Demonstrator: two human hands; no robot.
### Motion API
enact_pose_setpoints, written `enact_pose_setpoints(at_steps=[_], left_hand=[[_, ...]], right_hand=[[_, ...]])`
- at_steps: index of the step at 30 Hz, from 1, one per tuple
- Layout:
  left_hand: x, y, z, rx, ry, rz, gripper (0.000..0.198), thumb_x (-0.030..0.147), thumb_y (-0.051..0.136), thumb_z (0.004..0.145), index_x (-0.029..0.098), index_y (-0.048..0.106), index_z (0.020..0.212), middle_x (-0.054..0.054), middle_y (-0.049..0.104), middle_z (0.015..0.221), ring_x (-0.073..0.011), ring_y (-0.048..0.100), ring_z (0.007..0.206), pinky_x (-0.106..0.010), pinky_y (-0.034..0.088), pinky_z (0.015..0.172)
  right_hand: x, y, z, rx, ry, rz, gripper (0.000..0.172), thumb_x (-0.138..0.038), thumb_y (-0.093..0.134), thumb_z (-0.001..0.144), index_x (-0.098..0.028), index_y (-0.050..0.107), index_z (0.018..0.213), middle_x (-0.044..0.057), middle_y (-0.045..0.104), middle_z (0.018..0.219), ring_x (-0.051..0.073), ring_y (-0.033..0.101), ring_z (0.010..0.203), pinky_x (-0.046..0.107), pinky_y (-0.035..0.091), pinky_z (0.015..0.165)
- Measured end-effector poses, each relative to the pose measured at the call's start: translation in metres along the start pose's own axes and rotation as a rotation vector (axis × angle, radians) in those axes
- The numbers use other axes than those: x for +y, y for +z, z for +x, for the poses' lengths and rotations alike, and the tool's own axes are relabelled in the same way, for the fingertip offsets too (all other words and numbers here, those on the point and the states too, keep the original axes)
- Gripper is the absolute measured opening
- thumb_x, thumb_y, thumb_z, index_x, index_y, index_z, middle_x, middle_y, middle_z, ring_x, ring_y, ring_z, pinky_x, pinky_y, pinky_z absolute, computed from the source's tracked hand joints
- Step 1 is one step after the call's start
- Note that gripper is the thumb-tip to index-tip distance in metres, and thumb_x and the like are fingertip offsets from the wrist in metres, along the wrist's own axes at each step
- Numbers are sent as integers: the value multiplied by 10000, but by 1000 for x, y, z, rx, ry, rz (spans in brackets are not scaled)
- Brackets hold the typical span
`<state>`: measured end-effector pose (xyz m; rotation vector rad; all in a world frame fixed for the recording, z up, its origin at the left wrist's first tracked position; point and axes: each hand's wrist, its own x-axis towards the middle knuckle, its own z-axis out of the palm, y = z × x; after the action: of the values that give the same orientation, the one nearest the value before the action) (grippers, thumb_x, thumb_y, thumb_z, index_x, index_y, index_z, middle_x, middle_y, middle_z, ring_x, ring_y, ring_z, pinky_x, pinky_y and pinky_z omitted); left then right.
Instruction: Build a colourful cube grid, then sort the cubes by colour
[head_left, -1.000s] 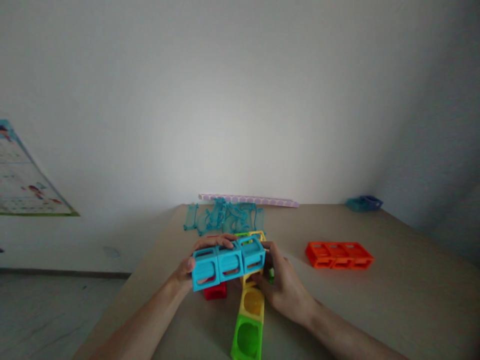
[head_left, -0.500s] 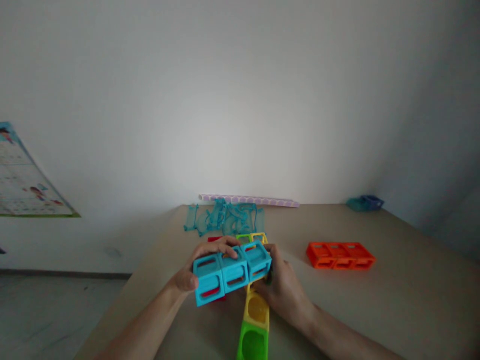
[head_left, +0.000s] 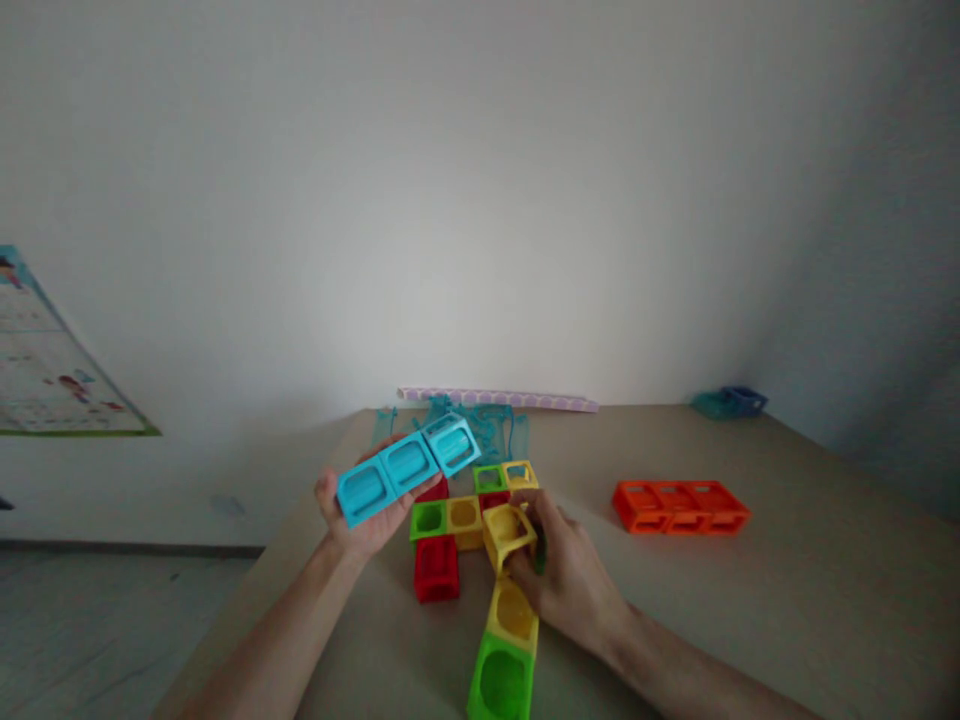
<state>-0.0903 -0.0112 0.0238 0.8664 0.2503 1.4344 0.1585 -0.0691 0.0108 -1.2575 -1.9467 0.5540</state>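
Held in the left hand, palm beneath, thumb at the left end: a blue three-cube row, long axis slanting up and away rightward, apart from the right hand. Between the hands, below: a red cube. Pinched in the right hand's fingers: a tilted yellow cube. Well right of both hands: an orange row, untouched.
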Motion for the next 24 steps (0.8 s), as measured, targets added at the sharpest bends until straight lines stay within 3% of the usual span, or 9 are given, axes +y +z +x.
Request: enact_pose_setpoints(at_steps=[3, 8, 12, 14, 18, 22, 24], left_hand=[[-5, 0, 2, -7, -44, -11, 654, 680, 647, 636, 167, 725, 1033, -145, 736, 1039, -363, 664, 1001, -576, 463, 955], [-7, 4, 0, -171, -113, -57, 681, 647, 633, 708, 153, 662, 1176, -147, 701, 1141, -346, 642, 1069, -509, 495, 943], [-6, 14, -4, -305, -252, -14, 826, 656, 692, 665, 137, 568, 1296, -172, 644, 1239, -390, 583, 1153, -525, 475, 959], [-8, 19, -5, -346, -323, 13, 821, 635, 705, 674, 129, 553, 1302, -185, 634, 1243, -400, 567, 1172, -540, 451, 981], [-13, 26, -6, -365, -383, -1, 618, 624, 607, 781, 156, 599, 1185, -166, 649, 1202, -376, 578, 1167, -533, 455, 970], [-12, 30, -7, -355, -405, -7, 506, 619, 587, 799, 194, 601, 1072, -143, 595, 1294, -381, 514, 1245, -555, 435, 983], [-11, 31, -7, -351, -411, -2, 505, 615, 603, 789, 193, 592, 1066, -149, 567, 1333, -386, 492, 1265, -561, 430, 990]], right_hand=[[-5, -7, -1, 21, -139, -28, 430, -155, 570, 738, -203, 505, 1160, 79, 619, 1031, 243, 594, 949, 364, 488, 820], [-8, -14, -1, 40, -240, -36, 437, -284, 593, 815, -205, 541, 1242, 113, 562, 1105, 269, 562, 1026, 413, 487, 888], [-5, -16, -1, 205, -244, 67, 697, -367, 602, 845, -206, 302, 1453, 137, 476, 1281, 282, 500, 1156, 439, 458, 970], [-4, -15, 0, 212, -279, 95, 762, -371, 613, 857, -223, 214, 1489, 136, 447, 1335, 277, 480, 1200, 436, 447, 997], [-2, -16, 0, 104, -429, 71, 616, -377, 678, 839, -280, 395, 1378, 112, 448, 1350, 263, 490, 1230, 390, 456, 1005], [-5, -19, 1, 157, -467, 6, 689, -431, 788, 716, -258, 466, 1301, 126, 478, 1280, 287, 529, 1177, 378, 505, 935], [-6, -21, 3, 200, -457, -19, 603, -379, 772, 742, -246, 493, 1260, 125, 493, 1236, 275, 549, 1135, 365, 521, 892]])
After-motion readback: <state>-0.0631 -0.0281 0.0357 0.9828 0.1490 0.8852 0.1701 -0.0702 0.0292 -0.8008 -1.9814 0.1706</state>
